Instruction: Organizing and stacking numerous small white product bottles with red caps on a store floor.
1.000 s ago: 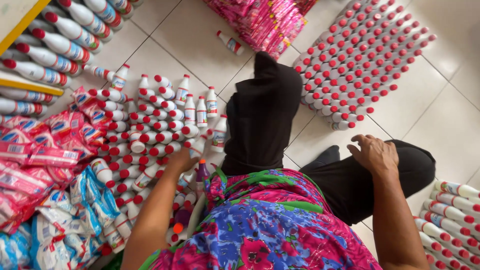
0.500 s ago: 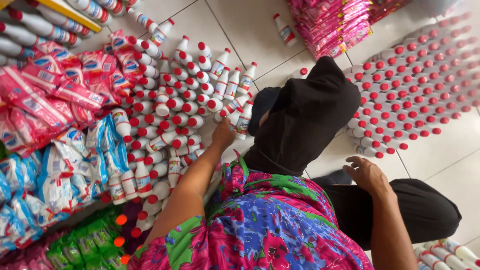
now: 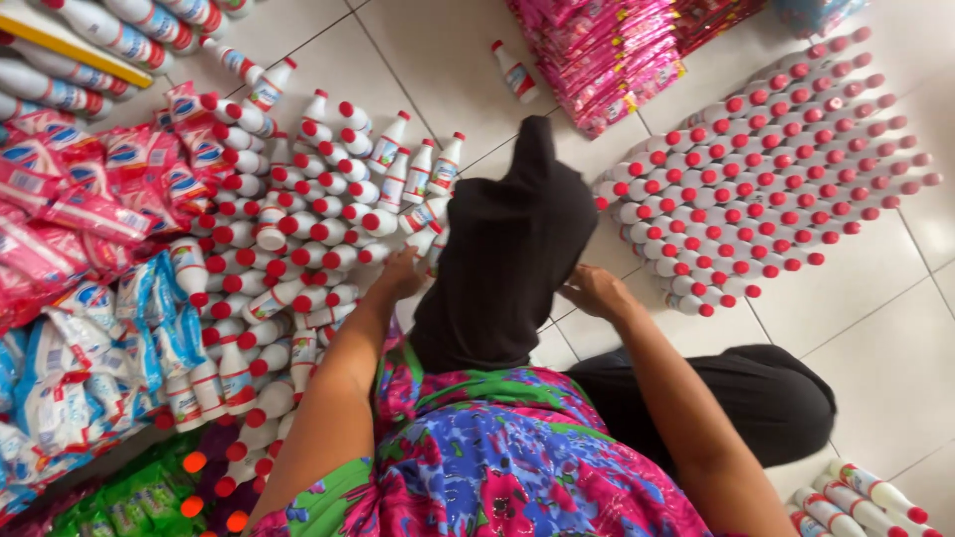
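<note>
- The person sat on the tiled floor (image 3: 875,368) with one black-trousered knee (image 3: 517,249) raised between two fields of white bottles with red caps.
- The left hand (image 3: 400,275) rested at the near right corner of the left cluster of bottles (image 3: 298,229); its fingers curled round a bottle (image 3: 430,242) there, though whether they truly pinched it I could not tell, since the knee hid part of the grip.
- The right hand (image 3: 594,291) lay against the right side of the knee, fingers loosely bent and holding nothing that showed.
- The step in hand looked like handling one bottle at the edge of the left cluster, and any move there called for a clean lift straight up, because neighbouring bottles stood touching it.
- The right block of bottles (image 3: 766,169) stood in tight rows, its near edge just beside the right hand.
- Open floor lay beyond the knee, toward a lone fallen bottle (image 3: 514,71) and the pink packets (image 3: 597,60), and again along the near right edge.
- Red and blue sachets (image 3: 90,249) crowded the left cluster's far side, leaving no room there.
</note>
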